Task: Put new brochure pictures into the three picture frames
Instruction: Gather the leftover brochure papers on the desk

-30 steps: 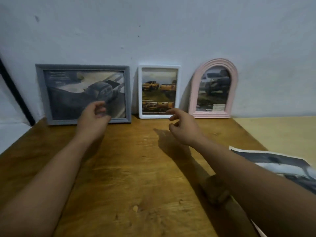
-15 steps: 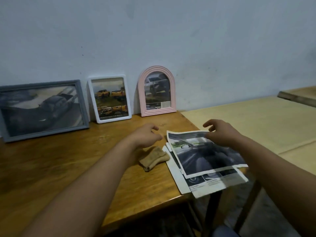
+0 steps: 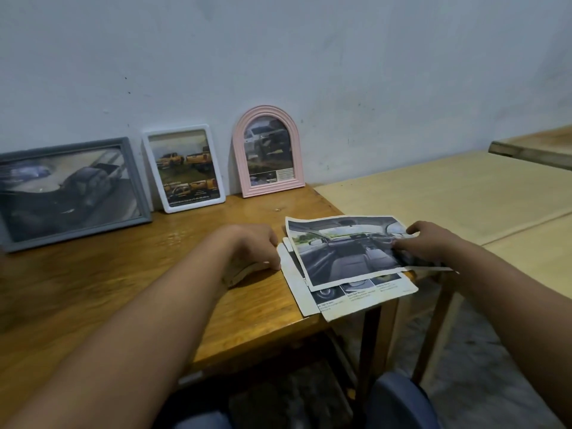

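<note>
Three frames lean on the wall at the back of the brown table (image 3: 123, 289): a grey one (image 3: 71, 193), a white one (image 3: 185, 168) and a pink arched one (image 3: 267, 151), each showing a car picture. A stack of brochure pages (image 3: 356, 292) lies at the table's right corner and overhangs the edge. The top page (image 3: 343, 252) shows a car interior. My right hand (image 3: 430, 243) pinches its right edge, thumb on top. My left hand (image 3: 250, 246) rests on a tan cloth (image 3: 240, 275), fingertips touching the stack's left edge.
A lighter wooden table (image 3: 448, 193) adjoins on the right, with another tabletop (image 3: 532, 147) beyond it. A gap to the floor opens under the overhanging pages. Something blue (image 3: 399, 400) sits low in front of me.
Both hands left the frames and came to the brochure stack on the right. My right hand took the top page's edge and my left hand settled on the cloth.
</note>
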